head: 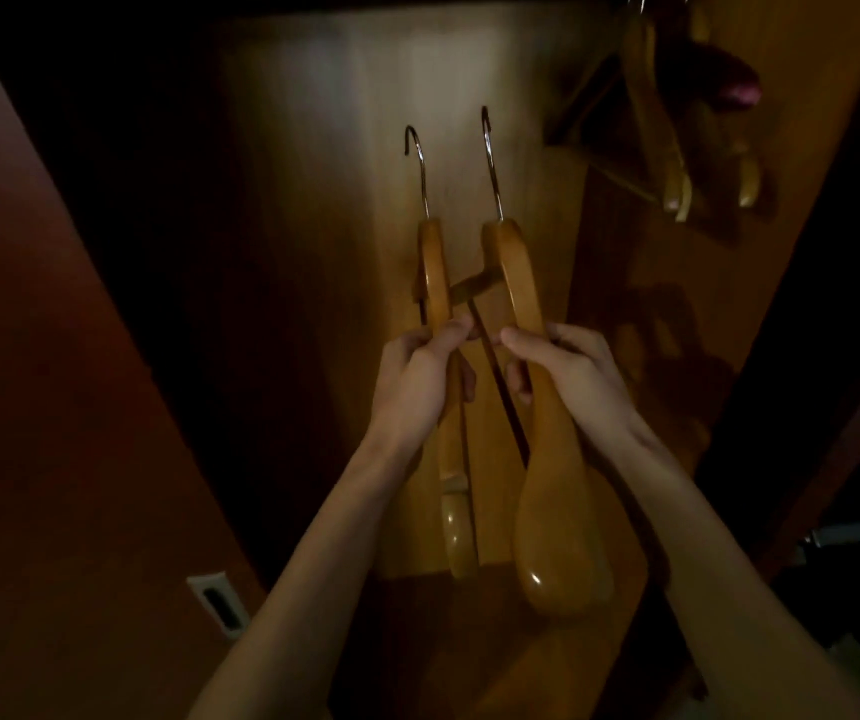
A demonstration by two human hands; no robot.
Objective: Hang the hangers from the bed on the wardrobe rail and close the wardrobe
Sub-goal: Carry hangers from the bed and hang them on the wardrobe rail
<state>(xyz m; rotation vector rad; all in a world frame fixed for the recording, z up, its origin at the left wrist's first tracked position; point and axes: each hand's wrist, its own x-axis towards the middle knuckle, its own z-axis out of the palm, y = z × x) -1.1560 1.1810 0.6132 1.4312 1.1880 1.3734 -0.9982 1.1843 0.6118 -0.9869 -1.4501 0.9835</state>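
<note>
Task partly done: several hangers (677, 163) hang at the wardrobe's top right corner, while left hand (417, 376) and right hand (568, 371) each grip one unhung hanger; wardrobe open.

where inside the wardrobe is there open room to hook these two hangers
Free: the dark upper left of the wardrobe, between the reddish-brown left door and the lit wooden back panel. Crowded: the upper right corner, where hung wooden hangers cluster. Both hands, left and right, grip wooden hangers.
</note>
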